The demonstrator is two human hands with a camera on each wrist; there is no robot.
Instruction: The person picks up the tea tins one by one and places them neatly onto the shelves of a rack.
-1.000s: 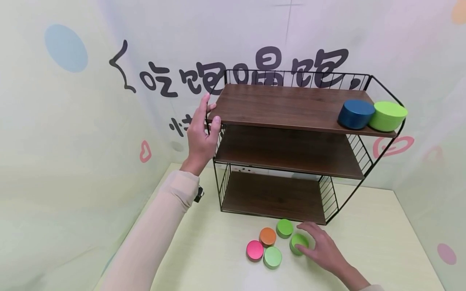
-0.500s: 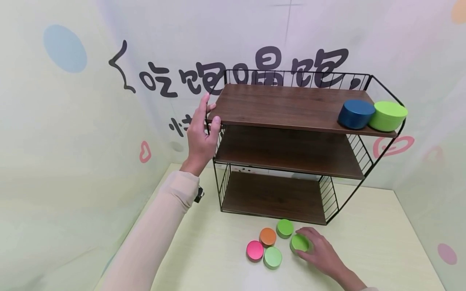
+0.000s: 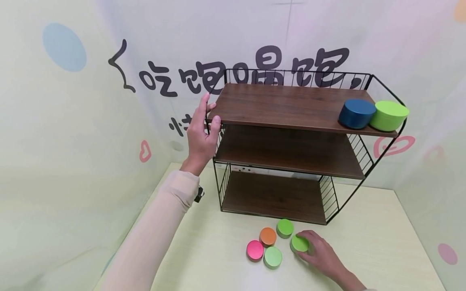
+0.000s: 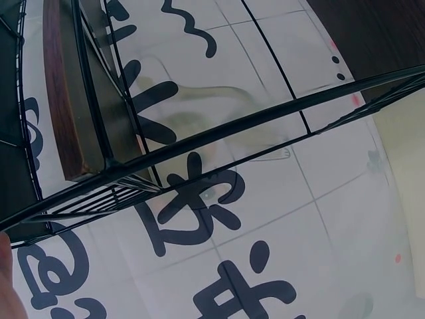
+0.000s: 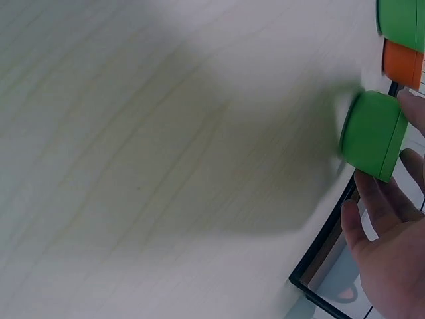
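My right hand (image 3: 322, 252) pinches a small round green tin (image 3: 299, 244) on the tabletop, thumb on its near side and fingers on its far side. In the right wrist view, the fingers lie against the side of this green tin (image 5: 373, 136). Up at the left end of a three-tier shelf rack (image 3: 287, 107), my left hand (image 3: 202, 135) holds the black wire frame at the top board. Its thumb is in front and a fingertip shows behind the wire. In the left wrist view only a sliver of that hand (image 4: 8, 286) appears beside the frame.
Left of the held tin stand a green tin (image 3: 284, 228), an orange tin (image 3: 267, 237), a pink tin (image 3: 255, 250) and a pale green tin (image 3: 272, 257). A larger blue tin (image 3: 356, 114) and a lime tin (image 3: 388, 116) sit at the top board's right end.
My right hand's fingers and thumb have closed in around the green tin from hovering loosely about it. The left hand and the rack stay in place.
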